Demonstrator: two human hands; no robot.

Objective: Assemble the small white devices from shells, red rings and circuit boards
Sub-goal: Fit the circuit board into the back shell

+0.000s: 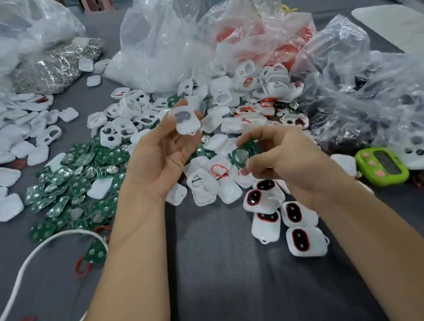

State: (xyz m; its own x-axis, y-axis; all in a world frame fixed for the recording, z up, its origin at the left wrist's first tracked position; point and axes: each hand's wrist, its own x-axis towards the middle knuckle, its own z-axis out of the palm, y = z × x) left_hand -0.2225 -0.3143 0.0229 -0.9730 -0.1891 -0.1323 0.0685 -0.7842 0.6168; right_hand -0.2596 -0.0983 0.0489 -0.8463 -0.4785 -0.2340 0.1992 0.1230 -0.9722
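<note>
A white shell (186,121) is held raised in the left hand (161,154), a circuit board (243,154) is pinched in the right hand (289,164), and only a few finished devices (305,241) (near right) are laid down, with heaps of loose parts (71,188) left unassembled.

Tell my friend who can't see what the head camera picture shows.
The left hand holds up a white shell while the right hand pinches a green circuit board. Below them, a grey table is littered with spare boards, finished devices and plastic bags.
</note>
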